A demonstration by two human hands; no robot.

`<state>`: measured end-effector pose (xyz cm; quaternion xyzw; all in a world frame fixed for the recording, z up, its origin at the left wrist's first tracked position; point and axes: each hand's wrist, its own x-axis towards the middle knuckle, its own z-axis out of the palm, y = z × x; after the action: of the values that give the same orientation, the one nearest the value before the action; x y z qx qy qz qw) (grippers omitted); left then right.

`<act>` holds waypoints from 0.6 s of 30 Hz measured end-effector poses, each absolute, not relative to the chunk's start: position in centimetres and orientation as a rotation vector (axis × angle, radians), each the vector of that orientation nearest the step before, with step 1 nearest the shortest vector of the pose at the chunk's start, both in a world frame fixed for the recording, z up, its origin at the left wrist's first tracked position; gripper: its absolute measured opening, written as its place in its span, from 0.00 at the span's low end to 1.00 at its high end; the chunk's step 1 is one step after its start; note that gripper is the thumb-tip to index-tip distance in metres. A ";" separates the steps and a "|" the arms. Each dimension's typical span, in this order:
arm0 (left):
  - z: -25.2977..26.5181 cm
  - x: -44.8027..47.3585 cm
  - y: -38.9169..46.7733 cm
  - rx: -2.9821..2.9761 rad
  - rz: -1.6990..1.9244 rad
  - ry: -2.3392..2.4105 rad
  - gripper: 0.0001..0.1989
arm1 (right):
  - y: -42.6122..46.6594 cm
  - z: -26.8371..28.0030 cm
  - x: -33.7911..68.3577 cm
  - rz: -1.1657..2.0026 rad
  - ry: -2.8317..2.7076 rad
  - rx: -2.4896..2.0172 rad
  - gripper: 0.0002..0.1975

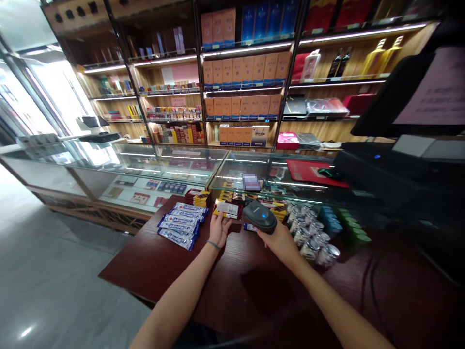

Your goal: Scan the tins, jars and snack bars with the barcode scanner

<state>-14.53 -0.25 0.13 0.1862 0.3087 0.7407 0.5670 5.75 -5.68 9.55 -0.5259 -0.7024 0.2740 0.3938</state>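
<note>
Your left hand has its fingers clamped on the near edge of a yellow and dark red packet, whose pale barcode label faces up. Your right hand is wrapped around the handle of a black scanner; its fingertips are largely hidden beneath. The scanner's head lies just to the right of the packet, and a blue light glows on its top. A dark band circles your left wrist.

Both hands are over a dark red-brown table. To the left of your left hand, blue and white packets lie overlapping in a row, with a stack of yellow and red packets just behind them. A small blue packet shows partly below the scanner. To the right of your right hand, silver-topped cans stand in close rows, with blue containers and then green-topped containers beyond.

Behind the table runs a glass counter; on its right part lie a red mat and a black mouse. A dark monitor rises at the far right. Along the wall, lit shelves carry orange boxes, blue boxes and yellow bottles.
</note>
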 end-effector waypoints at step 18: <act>0.1 -14.9 0.4 0.224 1.734 0.657 0.05 | -5.4 9.0 5.2 0.574 -2.054 -1.629 0.20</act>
<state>-14.86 0.36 0.12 0.0966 0.2829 0.7464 0.5946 5.24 -5.42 8.96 -0.5910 -0.7455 0.2083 0.2270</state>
